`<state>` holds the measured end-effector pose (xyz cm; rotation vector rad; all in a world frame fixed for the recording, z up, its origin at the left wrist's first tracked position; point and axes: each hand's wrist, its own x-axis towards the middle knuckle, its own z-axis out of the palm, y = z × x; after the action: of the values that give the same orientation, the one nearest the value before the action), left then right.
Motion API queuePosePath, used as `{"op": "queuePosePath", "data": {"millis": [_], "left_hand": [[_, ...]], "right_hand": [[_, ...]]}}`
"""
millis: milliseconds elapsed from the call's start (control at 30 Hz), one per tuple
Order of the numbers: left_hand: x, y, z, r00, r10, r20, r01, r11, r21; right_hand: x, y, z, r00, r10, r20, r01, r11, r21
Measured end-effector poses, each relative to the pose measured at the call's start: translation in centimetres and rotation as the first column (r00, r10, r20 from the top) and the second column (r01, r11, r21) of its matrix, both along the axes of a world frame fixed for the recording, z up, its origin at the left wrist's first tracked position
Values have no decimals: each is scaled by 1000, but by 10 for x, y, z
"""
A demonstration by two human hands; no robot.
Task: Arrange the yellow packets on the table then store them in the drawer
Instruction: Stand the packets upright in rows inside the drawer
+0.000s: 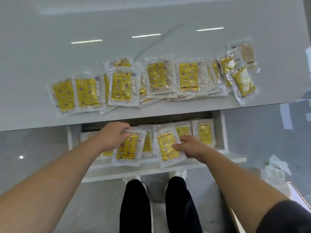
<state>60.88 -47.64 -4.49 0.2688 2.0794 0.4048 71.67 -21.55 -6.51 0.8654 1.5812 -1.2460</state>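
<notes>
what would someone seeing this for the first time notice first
The long overlapping row of yellow packets along the near edge of the white table stands out first. Just below it, the open drawer holds more, where the left hand pinches the top of one packet and the right hand grips a tilted packet beside it.

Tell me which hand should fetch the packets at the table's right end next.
Probably the right hand, once it releases its packet: it is over the drawer's right half, nearer those packets; the left hand would have to cross over.
</notes>
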Motion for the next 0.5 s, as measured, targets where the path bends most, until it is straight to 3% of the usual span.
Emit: {"op": "queuePosePath", "data": {"millis": [200,500], "left_hand": [[10,-76,-59,971,232,-51,-235,968,-84],[13,-119,-109,977,141,-159,-173,962,-213]], "right_hand": [[-20,-83,-48,1000,27,-15,-26,997,75],[-25,-156,-86,998,-4,-64,10,995,101]]}}
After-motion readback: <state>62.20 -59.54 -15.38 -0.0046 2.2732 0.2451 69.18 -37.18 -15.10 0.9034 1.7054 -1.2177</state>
